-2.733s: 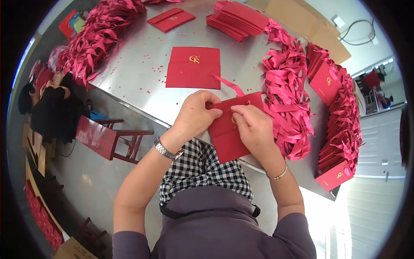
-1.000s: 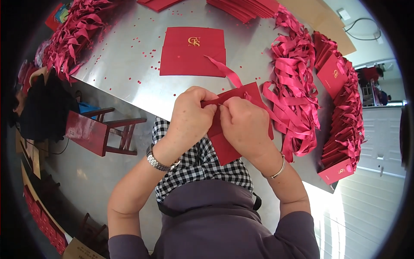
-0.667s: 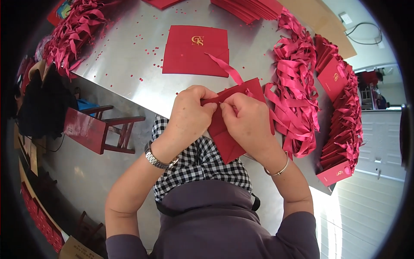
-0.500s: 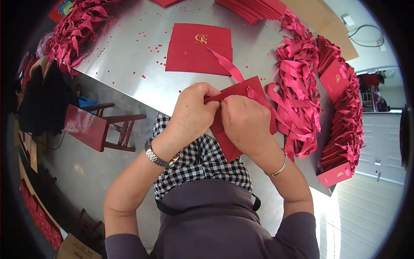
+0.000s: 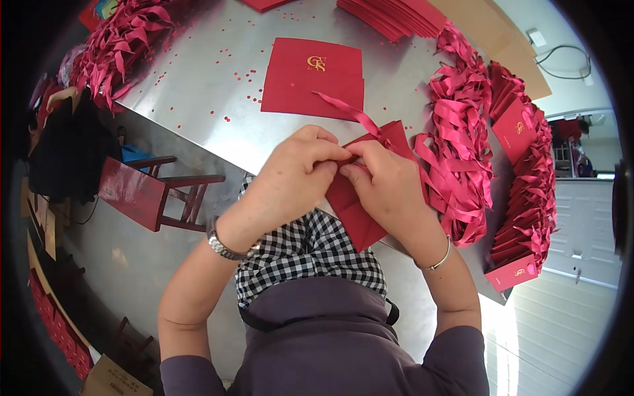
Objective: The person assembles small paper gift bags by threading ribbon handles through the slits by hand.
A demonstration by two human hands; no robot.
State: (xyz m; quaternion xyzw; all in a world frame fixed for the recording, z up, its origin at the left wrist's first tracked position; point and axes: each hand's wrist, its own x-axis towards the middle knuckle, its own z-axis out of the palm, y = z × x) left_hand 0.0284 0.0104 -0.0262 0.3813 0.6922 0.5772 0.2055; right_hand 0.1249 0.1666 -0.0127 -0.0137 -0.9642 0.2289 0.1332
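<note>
Head view: your left hand [image 5: 297,173] and right hand [image 5: 389,188] pinch the red envelope's [image 5: 356,211] top edge together, its ribbon [image 5: 353,115] apparently trailing away from you.

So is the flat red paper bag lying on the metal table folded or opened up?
Folded flat: the red paper bag lies as one thin sheet on the metal table.

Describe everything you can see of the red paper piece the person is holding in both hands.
The red paper piece is flat, matte card or paper, folded, tilted so one corner points down toward the person's checked apron. Its upper part is hidden under the left hand and right hand, whose fingertips pinch it together at the top. A red ribbon runs from that pinch up across the metal table. Its lower half overhangs the table edge.
</note>
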